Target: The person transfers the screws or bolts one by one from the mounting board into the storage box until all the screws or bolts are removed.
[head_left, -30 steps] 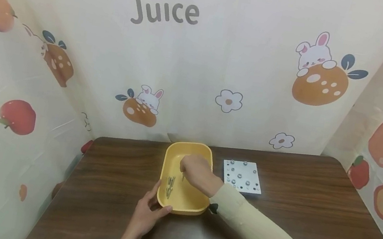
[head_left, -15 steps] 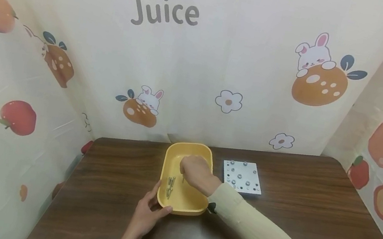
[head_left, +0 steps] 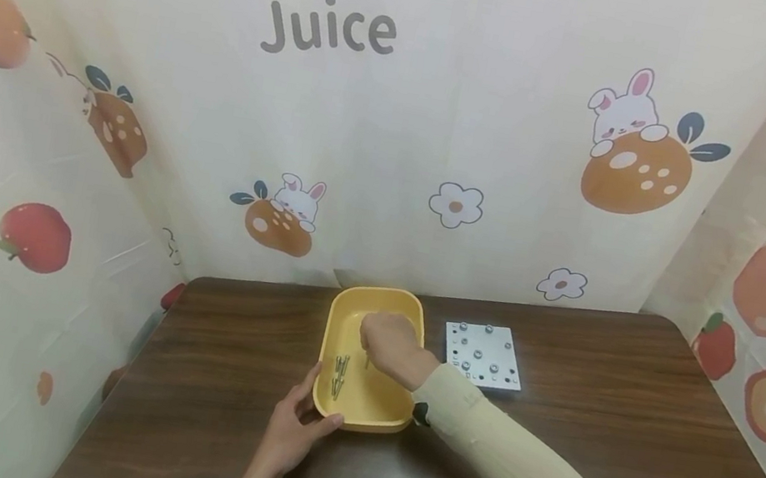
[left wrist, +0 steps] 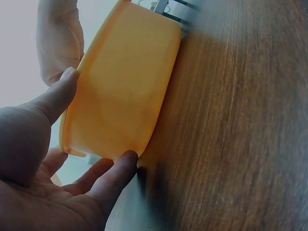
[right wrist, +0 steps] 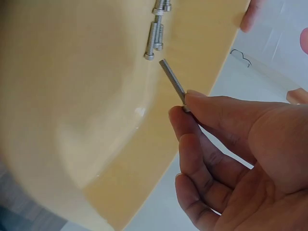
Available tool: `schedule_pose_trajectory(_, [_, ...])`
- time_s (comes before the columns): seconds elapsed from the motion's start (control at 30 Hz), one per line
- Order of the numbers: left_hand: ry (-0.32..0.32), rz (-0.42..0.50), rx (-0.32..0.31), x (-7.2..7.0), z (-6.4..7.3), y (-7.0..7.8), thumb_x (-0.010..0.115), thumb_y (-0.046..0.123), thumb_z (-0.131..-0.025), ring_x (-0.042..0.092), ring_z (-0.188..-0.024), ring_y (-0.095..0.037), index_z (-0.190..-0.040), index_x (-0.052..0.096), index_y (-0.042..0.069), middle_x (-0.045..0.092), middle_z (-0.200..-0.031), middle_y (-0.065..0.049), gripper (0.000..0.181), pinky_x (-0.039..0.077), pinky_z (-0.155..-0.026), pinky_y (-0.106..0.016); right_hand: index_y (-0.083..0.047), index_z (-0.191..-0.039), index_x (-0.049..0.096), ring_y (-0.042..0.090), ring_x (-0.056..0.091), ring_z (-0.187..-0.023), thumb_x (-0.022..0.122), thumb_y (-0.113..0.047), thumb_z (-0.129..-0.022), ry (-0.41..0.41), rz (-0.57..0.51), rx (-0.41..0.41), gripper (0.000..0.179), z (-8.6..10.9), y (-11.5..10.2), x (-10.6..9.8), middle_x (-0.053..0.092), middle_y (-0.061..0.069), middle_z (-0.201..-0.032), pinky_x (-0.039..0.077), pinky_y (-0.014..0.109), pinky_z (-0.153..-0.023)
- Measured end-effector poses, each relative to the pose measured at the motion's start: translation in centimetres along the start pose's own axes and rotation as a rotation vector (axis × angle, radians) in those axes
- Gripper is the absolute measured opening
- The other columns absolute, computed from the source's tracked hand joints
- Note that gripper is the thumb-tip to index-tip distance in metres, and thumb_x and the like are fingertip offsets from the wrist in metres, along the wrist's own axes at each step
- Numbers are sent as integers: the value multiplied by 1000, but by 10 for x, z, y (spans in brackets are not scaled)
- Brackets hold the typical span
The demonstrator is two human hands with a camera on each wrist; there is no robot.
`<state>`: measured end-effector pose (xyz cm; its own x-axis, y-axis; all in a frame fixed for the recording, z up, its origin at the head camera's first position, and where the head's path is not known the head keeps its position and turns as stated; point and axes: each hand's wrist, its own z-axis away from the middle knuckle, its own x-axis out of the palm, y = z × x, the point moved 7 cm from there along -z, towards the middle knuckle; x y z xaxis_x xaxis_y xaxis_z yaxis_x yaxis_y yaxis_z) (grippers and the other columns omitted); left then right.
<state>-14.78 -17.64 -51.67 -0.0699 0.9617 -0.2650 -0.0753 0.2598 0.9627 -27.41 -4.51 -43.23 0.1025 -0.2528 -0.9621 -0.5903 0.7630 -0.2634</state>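
Yellow tray (head_left: 376, 405) below the right hand (head_left: 397, 349), which hangs over its inside, while the left hand (head_left: 291, 435) grips the corner nearest it. On my feed I see the right hand pinching one metal screw (right wrist: 172, 77) by its head, between thumb and forefinger — the threaded end points away from that hand, towards the loose screws (right wrist: 152, 38). I cannot tell whether its tip touches the tray. Those loose screws lie inside the tray, left of the right hand and just across the wall from the left hand's fingers. The left hand has its thumb on the near rim and its fingers against the left side. To the right of the right hand — beside the tray — I have a pale plate (head_left: 496, 348) with round screw heads on its face. The brown worktop (head_left: 627, 415) lies under tray and plate. A pale sleeve (head_left: 527, 470) runs back from the right hand; a fruit-printed sheet (head_left: 410, 125) hangs beyond both hands.
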Motion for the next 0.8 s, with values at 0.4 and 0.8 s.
schedule_pose_trajectory(0.4, [2, -1, 4, 0, 1, -1, 88, 11, -86, 54, -138, -49, -165, 36, 10, 45, -155, -32, 94, 52, -112, -55, -16, -62, 43, 12, 41, -51, 64, 9, -88, -45, 46, 74, 41, -3, -3, -4, 41, -4, -57, 37, 22, -46])
schedule_pose_trajectory(0.8, [6, -20, 13, -1, 0, -1, 88, 13, -87, 55, -137, -47, -165, 37, 11, 46, -155, -31, 93, 48, -115, -58, -13, -67, 46, 14, 47, -53, 63, 7, -94, -59, 83, 168, 37, -10, -1, 0, 46, 0, -65, 46, 27, -44])
